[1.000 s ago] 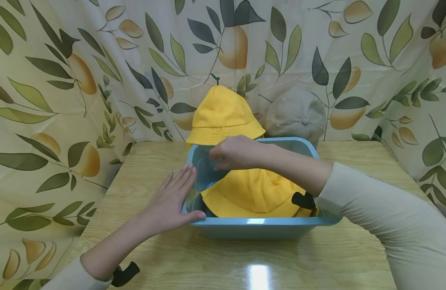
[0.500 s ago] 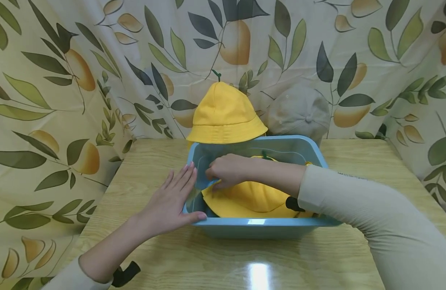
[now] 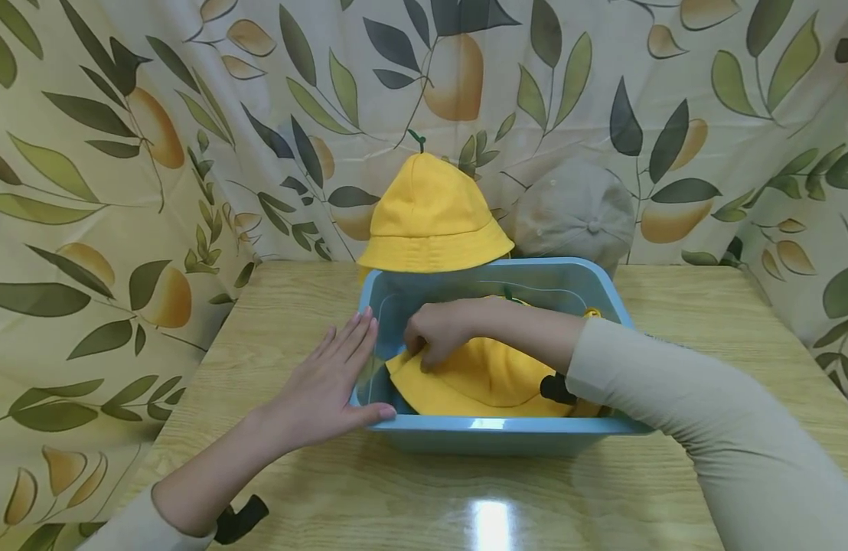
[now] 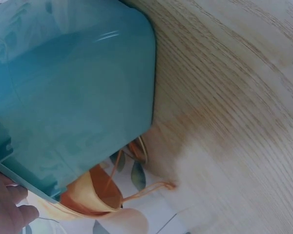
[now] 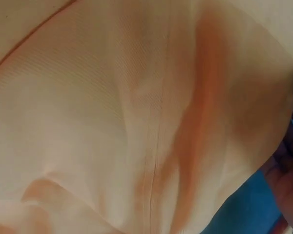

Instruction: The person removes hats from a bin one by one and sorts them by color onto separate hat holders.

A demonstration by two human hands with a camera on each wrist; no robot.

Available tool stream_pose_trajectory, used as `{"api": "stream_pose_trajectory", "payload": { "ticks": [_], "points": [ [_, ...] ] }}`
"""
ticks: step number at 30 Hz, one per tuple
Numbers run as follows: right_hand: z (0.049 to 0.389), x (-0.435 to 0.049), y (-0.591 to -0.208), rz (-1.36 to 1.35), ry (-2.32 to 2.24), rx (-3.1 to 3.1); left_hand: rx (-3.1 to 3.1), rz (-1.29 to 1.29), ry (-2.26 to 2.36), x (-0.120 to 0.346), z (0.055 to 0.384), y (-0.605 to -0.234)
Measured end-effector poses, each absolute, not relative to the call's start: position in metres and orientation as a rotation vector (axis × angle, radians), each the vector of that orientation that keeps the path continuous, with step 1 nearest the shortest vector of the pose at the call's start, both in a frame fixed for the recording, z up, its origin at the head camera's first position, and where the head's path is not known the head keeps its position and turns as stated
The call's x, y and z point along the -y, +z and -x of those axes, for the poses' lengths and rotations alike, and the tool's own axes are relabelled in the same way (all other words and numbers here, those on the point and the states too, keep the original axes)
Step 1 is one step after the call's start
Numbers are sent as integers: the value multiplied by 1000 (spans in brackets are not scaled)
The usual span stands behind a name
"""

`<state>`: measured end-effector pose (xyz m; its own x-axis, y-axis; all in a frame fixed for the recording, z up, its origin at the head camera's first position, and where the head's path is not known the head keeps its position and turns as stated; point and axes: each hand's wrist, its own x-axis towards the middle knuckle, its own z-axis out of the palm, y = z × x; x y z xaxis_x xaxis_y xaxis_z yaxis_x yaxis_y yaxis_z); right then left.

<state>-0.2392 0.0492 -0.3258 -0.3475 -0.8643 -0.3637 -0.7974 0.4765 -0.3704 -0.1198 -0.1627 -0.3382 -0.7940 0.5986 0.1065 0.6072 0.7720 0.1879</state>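
A yellow bucket hat [image 3: 479, 375] lies inside a light blue plastic bin [image 3: 507, 425]. My right hand [image 3: 441, 330] reaches into the bin and pinches the left part of this hat's brim, thumb on the near side and the other fingers curled behind. Yellow cloth fills most of the right wrist view, with the fingers [image 5: 285, 161] at its right edge. With its fingers straight, my left hand [image 3: 334, 375] rests on the bin's left rim, thumb at the front corner. The right forearm hides part of the hat.
Behind the bin stand another yellow bucket hat [image 3: 434, 214] with a green sprout on top and a grey cap [image 3: 575, 214]. The wooden table [image 3: 314, 490] meets a leaf-and-fruit patterned curtain [image 3: 259, 92] at the back and sides.
My right hand has moved down from above the bin to the hat inside and taken hold of its brim. My left hand has stayed on the rim.
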Motion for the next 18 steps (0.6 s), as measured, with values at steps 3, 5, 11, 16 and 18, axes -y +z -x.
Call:
{"api": "stream_pose_trajectory", "payload": {
  "ticks": [3,5,11,16,18],
  "points": [
    [240,-55,-318,1384,-267,-2177,2925,993,-338,163,120,-339],
    [240,-60,-313,1391,-322,-2153,2926,993,-339,163,120,-338],
    [236,-81,-295,1430,-449,-2115,2971,988,-362,162,120,-335],
    [232,-99,-274,1498,-584,-2116,3019,980,-405,161,122,-329],
    [231,-104,-264,1524,-637,-2126,3036,979,-403,159,123,-326]
  ]
}}
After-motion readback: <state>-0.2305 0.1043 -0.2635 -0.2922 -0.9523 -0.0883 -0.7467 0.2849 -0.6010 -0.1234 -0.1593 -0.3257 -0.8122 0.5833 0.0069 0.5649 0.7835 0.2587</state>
